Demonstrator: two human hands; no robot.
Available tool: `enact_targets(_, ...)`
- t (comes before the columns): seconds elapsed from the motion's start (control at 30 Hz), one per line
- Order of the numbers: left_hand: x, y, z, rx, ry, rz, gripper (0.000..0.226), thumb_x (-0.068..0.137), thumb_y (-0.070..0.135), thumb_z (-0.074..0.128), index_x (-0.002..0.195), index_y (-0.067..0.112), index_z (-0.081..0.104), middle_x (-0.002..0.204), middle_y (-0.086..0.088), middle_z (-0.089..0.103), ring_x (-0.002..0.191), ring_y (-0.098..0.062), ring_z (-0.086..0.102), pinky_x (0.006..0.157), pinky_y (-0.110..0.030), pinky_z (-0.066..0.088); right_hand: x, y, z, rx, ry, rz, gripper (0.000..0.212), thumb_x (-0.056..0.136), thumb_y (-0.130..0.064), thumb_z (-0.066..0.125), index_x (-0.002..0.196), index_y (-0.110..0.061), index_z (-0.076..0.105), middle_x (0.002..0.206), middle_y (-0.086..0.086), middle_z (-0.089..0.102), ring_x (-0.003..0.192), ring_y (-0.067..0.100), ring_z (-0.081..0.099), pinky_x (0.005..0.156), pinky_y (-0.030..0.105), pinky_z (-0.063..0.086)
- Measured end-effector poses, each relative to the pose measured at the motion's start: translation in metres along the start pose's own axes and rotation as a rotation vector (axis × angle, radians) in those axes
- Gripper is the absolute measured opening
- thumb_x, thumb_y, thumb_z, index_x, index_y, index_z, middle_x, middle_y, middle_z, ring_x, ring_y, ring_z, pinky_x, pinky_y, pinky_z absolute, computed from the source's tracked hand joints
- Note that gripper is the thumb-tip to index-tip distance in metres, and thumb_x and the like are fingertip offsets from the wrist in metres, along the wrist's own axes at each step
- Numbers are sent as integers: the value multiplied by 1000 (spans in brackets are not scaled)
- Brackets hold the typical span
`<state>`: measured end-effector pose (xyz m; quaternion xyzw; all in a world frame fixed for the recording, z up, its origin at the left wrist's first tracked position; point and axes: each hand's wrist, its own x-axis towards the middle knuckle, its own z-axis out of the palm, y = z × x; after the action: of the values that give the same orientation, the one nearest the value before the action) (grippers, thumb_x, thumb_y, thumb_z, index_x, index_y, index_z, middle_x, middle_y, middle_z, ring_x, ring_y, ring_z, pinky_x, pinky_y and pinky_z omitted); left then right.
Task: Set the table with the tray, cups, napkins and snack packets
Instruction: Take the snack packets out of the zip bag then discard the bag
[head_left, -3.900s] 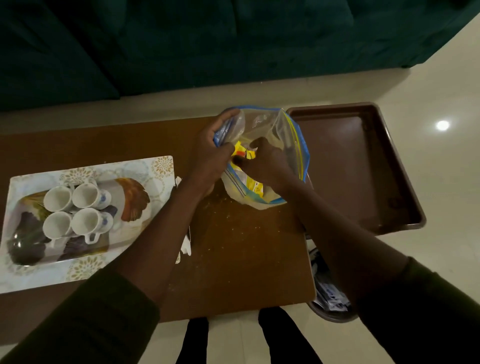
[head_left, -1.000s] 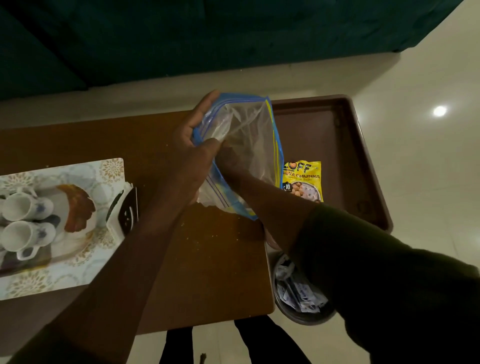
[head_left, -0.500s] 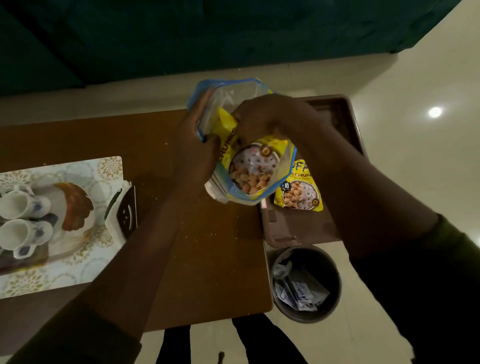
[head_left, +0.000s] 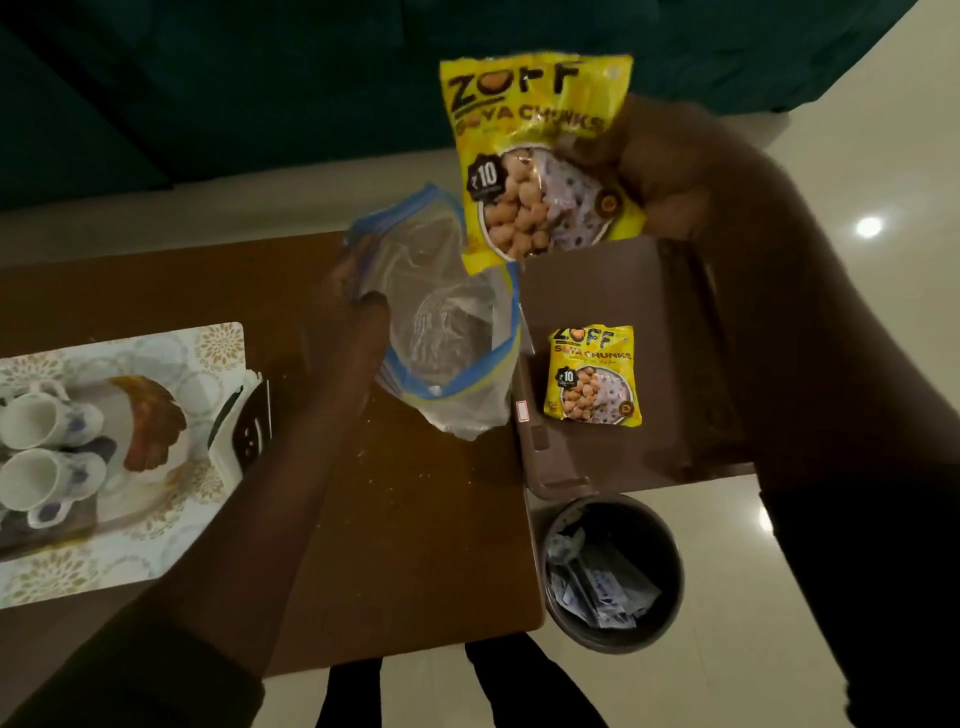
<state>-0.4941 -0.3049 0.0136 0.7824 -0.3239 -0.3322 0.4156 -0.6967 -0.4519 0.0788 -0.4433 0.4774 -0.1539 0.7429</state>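
Note:
My right hand (head_left: 670, 176) holds a yellow soya chunks snack packet (head_left: 540, 156) up in the air, above the far edge of the brown tray (head_left: 623, 457). A second yellow packet (head_left: 592, 376) lies flat in that tray. My left hand (head_left: 358, 312) grips the left side of a clear zip bag (head_left: 447, 332) with a blue rim, which rests on the wooden table (head_left: 405, 519) and looks empty. At the left, a patterned tray (head_left: 197, 499) carries white cups (head_left: 36, 421) lying on their sides. A stack of napkins (head_left: 241, 431) leans against its right edge.
A dark round waste bin (head_left: 613, 571) with crumpled wrappers stands on the pale floor below the brown tray, beside the table's right edge. A dark green sofa (head_left: 260, 93) runs along the far side. Crumbs are scattered on the table near the bag.
My right hand has pulled a second yellow packet out of the zip bag and lifted it clear. The bag has sagged onto the table, still held by my left hand.

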Motion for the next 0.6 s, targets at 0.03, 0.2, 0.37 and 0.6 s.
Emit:
enact_targets(0.03, -2, 2, -2, -23, 6, 1, 59, 86, 0, 47, 136, 31, 54, 135, 8, 58, 90, 14, 54, 55, 5, 38, 2, 6, -7, 105, 57, 30, 38, 93, -13, 52, 131, -5, 54, 126, 15, 65, 108, 29, 67, 77, 42, 59)
enact_targets(0.2, 4, 20, -3, -68, 27, 111, 62, 80, 0, 45, 127, 38, 60, 120, 14, 66, 68, 7, 64, 46, -5, 38, 7, 48, -46, 109, 328, 205, 43, 93, -11, 57, 135, -4, 50, 131, 19, 60, 117, 37, 60, 98, 55, 48)
enact_targets(0.37, 1, 21, 0, -58, 22, 117, 62, 81, 7, 46, 129, 44, 56, 131, 15, 62, 69, 9, 63, 47, -6, 39, -3, 90, -79, -245, 469, 257, 44, 90, -2, 55, 134, 4, 48, 134, 23, 55, 114, 29, 60, 101, 44, 48)
enact_targets(0.6, -18, 28, 25, -31, 48, 92, 60, 86, 1, 46, 135, 34, 55, 126, 9, 63, 51, 17, 54, 40, -3, 36, -34, 158, -142, -384, 670, 411, 41, 89, -5, 56, 129, 4, 52, 128, 27, 57, 116, 41, 58, 99, 52, 49)
